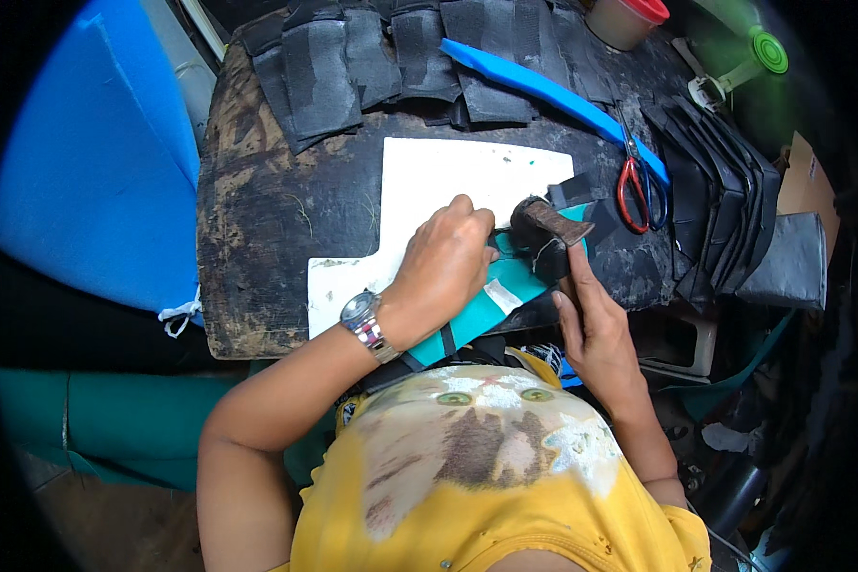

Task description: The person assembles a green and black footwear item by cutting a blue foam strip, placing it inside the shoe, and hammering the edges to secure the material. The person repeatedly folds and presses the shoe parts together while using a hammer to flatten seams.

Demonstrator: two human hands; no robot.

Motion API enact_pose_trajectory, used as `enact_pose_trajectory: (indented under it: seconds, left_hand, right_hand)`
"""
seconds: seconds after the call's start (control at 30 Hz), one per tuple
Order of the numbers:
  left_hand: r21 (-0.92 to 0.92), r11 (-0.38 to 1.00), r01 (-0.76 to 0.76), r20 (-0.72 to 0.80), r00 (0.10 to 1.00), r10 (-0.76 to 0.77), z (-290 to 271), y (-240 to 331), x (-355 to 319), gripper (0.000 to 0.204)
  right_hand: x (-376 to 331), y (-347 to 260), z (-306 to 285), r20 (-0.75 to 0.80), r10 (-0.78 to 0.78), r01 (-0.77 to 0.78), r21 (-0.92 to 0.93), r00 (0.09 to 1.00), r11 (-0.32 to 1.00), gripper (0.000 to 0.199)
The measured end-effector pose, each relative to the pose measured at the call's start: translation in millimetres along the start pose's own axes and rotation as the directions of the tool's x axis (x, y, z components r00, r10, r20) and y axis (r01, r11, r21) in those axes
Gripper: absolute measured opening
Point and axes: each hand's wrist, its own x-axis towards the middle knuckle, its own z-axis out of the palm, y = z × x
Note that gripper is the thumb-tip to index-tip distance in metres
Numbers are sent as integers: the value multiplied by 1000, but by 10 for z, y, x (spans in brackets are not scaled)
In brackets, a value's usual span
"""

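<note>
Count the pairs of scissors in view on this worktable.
1. The scissors, with red handles, lie on the dark worktable beside the blue strip, beyond the right hand. The black fabric stacks could hide others.

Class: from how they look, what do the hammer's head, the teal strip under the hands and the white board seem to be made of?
Hammer head: likely metal, dull with a rusty brown top face. Teal strip: probably foam or fabric, matte, flat and evenly coloured; hard to tell which. White board: apparently plastic, smooth with grubby marks.
</note>
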Motion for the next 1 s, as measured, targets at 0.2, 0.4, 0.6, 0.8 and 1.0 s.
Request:
enact_pose_trajectory:
  seconds: [0.2,0.4,0.6,0.8,1.0]
  left_hand:
    - [-3,999,-54,-46,998,54,20,-26,-59,17]
    - [52,989,-137,-126,982,143,84,-67,-103,16]
    - [61,978,-198,-171,963,206,122,-99,-133,15]
    - [-39,996,-80,-204,977,70,86,-100,-176,19]
    - [-84,993,-78,-209,976,59,103,-117,-236,15]
  right_hand:
    - [-2,137,-7,-9,-33,33,4,999,999,69]
    - [76,87,-22,-79,-131,133,18,988,991,69]
    - [90,26,-14,-24,-154,153,-10,988,988,69]
    - [81,-42,10,61,-28,27,6,998,1000,62]
    - [131,-31,-15,22,-106,107,-25,994,994,70]
